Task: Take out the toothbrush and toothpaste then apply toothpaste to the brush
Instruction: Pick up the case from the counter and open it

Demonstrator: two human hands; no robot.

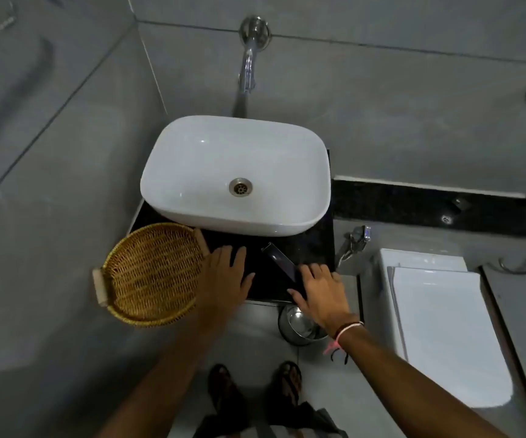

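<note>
Right hand [320, 294] resting fingers spread on dark tube [282, 263], likely the toothpaste, lying on black worktop [313, 248]; grip not closed. Left hand [226, 276] flat, open, empty, just beside wicker basket [152, 273]. No toothbrush visible. Best to curl fingers round the tube's middle, lift clear of sink [236, 175]

You see a glossy white ceramic basin [235, 172] at 12 o'clock on a polished black stone counter [313, 248]. At 9 o'clock sits a rough woven wicker basket [152, 273] with pale wooden handles. The wall tap [249, 58] is shiny chrome, the wall tiles [413, 105] matt grey. At 5 o'clock, a shiny steel bin [299, 325]; at 3 o'clock, a smooth white toilet lid [445, 336].
</note>
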